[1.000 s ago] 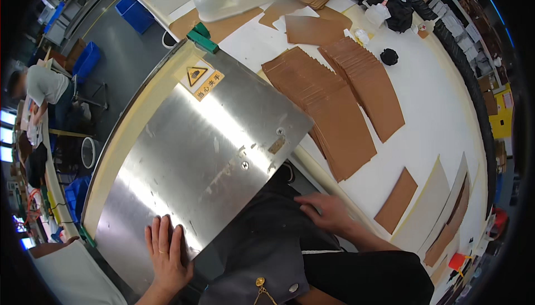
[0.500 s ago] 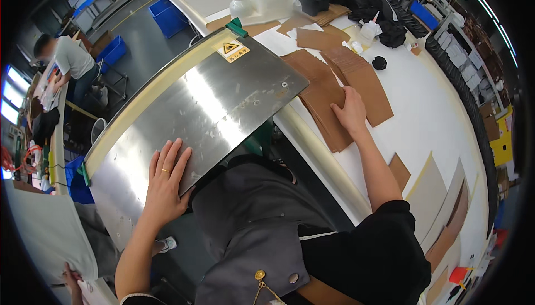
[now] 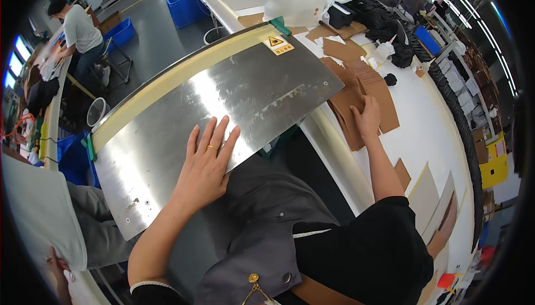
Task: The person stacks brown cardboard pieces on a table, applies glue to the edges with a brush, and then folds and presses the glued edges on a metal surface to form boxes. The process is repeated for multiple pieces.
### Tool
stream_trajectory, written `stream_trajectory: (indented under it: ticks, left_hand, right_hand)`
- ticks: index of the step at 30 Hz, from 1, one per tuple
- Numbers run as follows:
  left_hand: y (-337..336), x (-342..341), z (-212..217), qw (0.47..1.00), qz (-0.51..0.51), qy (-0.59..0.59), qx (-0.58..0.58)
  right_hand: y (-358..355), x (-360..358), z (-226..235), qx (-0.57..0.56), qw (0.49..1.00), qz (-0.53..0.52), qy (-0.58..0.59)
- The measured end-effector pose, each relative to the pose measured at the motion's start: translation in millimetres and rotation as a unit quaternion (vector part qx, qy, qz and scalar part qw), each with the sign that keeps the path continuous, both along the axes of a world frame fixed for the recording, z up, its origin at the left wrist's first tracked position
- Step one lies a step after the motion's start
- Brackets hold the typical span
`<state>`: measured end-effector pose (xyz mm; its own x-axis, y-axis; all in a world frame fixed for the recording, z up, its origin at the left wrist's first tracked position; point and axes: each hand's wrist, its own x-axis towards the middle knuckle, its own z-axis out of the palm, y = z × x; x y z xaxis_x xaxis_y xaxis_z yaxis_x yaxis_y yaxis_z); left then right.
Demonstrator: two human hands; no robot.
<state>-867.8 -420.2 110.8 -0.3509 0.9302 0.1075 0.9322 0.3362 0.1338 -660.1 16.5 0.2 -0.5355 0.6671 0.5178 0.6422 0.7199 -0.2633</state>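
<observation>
The one view looks from the person's head, through the left of two fisheye cameras worn side by side. It faces down and forward over the dark apron, close enough for the left hand and right hand to show large. The metal plate lies across the middle, the white bench on the right. The lens is very wide (straight edges bow toward its dark, rounded rim), so it also takes in the floor and a distant seated person at upper left.
</observation>
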Motion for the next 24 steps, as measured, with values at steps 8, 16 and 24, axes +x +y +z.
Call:
stream_trajectory:
  ticks: [8, 16, 24]
  left_hand:
    - [9.4, 3.4, 13.9, 0.998, 0.016, -0.056, 0.013]
    - [23.8, 1.3, 19.7, 0.988, 0.040, -0.118, 0.095]
    - [54.6, 2.5, 6.4, 0.998, 0.039, -0.016, 0.036]
  right_hand:
    - [36.5, 27.1, -6.3, -0.178, 0.965, -0.029, 0.191]
    - [87.9, 82.8, 0.4, -0.551, 0.684, 0.092, 0.468]
    - [62.4, 38.2, 66.3, -0.536, 0.710, 0.100, 0.446]
